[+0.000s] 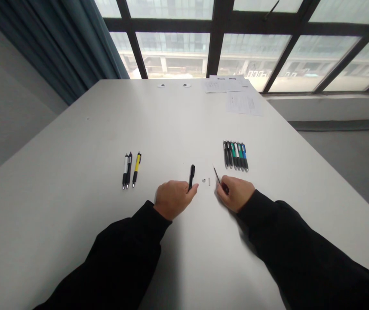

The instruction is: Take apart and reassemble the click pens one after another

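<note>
My left hand (174, 198) is closed around a black pen barrel (192, 174), whose clip end points away from me. In my right hand (234, 192) a thin dark pen refill (216, 174) is pinched, its tip pointing up and left. Between the hands, a small metal-looking pen tip (204, 180) and a little spring (209, 181) lie on the white table. The lower part of the barrel is hidden by my left fingers.
Left of my hands lie a white-and-black pen (125, 171), a black pen (129, 170) and a yellow pen (137, 169). A row of several pens (235, 156) is at the right. Papers (236, 88) and two cable grommets (161, 85) are by the window.
</note>
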Demonstrator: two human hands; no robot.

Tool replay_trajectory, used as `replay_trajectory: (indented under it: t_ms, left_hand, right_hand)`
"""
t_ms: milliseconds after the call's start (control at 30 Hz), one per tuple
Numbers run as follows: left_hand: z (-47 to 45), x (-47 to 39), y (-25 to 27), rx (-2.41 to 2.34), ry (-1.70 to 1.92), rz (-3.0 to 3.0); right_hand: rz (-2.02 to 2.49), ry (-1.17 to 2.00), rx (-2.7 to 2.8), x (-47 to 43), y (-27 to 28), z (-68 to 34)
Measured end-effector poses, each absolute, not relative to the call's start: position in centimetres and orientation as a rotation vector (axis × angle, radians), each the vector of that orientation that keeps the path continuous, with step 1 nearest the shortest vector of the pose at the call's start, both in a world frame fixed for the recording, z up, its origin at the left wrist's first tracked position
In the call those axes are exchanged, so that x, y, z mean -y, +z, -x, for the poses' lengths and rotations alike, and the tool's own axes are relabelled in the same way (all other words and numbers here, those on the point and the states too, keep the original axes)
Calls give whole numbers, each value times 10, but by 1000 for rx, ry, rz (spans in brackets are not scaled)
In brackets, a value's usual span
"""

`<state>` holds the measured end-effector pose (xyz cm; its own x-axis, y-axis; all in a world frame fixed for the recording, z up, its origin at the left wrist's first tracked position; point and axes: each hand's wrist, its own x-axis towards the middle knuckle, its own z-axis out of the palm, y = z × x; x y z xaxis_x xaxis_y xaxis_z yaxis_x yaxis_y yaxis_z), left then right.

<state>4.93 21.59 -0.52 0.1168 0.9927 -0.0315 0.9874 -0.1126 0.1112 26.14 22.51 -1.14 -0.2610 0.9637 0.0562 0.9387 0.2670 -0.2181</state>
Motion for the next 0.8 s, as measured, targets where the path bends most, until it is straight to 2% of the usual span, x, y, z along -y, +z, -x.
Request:
replay_trajectory:
  t_ms: [267, 400, 567, 800]
  left_hand:
    - [-26, -228, -11, -1769, 710, -2122]
    - [-17, -234, -17, -1461, 943, -2264]
    - [-10, -239, -26, -1071, 800, -2622]
    - [-9, -238, -26, -1137, 765, -2648]
  right_hand:
    - [1599, 295, 2120, -233, -21, -276]
    - [1338, 274, 2271, -235, -24, -286]
    - [1075, 274, 2455, -239, -28, -292]
    - [1080, 206, 2487, -243, -29, -295]
